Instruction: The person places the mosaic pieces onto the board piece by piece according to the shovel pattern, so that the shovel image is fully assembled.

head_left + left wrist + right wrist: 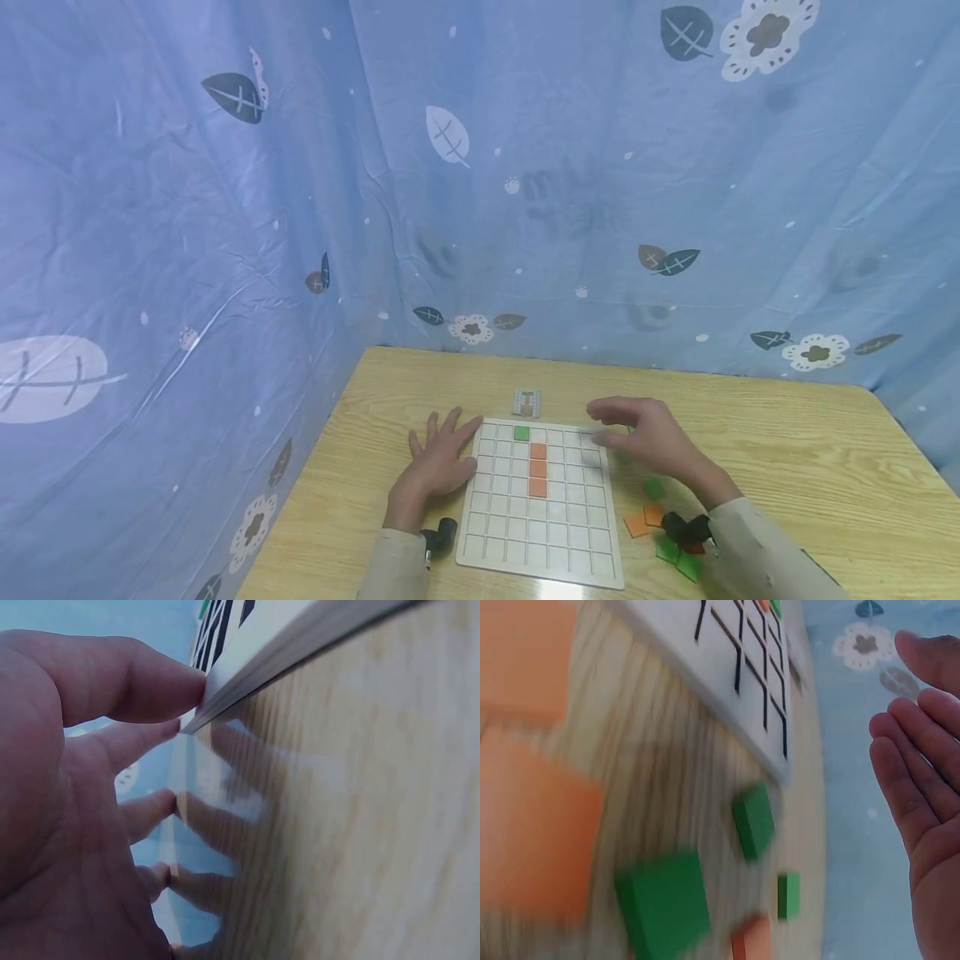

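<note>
A white grid board [498, 527] lies on the wooden table, with one green tile [522, 433] in its top row and a column of orange tiles [538, 469] below and to the right. At the board's left edge my left hand [438, 468] rests with spread fingers; its thumb [161, 681] touches the board's side in the left wrist view. Above the board's upper right corner hovers my right hand [651, 435], fingers extended and thumb apart. Its palm and fingers [911, 769] show nothing held in the right wrist view.
Loose green tiles [664, 904] and orange tiles [532, 825] lie scattered to the right of the board. A small patterned card [527, 403] sits just beyond the board's far edge. Blue patterned curtain [570, 183] hangs behind and left of the table.
</note>
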A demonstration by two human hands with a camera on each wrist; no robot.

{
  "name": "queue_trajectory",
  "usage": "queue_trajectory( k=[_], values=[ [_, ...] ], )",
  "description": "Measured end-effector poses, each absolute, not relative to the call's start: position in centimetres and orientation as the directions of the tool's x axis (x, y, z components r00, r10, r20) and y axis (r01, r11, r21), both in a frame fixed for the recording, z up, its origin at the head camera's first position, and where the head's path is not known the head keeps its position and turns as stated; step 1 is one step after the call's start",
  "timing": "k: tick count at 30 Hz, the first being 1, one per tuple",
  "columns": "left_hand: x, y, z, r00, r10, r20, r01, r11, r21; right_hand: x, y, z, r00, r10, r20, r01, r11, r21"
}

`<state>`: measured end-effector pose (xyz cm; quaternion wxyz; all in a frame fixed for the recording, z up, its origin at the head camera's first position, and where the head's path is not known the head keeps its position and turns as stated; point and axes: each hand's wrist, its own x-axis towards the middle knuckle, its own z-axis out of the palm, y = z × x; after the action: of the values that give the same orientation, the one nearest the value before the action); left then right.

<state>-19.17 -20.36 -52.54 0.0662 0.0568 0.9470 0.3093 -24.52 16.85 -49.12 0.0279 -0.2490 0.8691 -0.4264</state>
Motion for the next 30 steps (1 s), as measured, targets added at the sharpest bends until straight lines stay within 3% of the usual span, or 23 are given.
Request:
queue_trajectory(
  k=[16,25,30],
  values=[
    [-19.0,-20.3,-52.4,-0.985,0.149,-0.084,0.070,0.800,0.596,-25.0,23.7,-48.7,-0.882,-0.441,0.165,-0.410,0.548,-0.729],
    [-19.1,-20.4,-52.6,-0.986,0.147,-0.075,0.074,0.798,0.598,-26.0,25.4,-49.8,-0.889,-0.434,0.148,-0.369,0.484,-0.794],
    [-19.2,-20.4,-52.7,-0.986,0.148,-0.074,0.076,0.801,0.593,-26.9,25.4,-50.7,-0.900,-0.421,0.111,-0.336,0.511,-0.791]
  ],
)
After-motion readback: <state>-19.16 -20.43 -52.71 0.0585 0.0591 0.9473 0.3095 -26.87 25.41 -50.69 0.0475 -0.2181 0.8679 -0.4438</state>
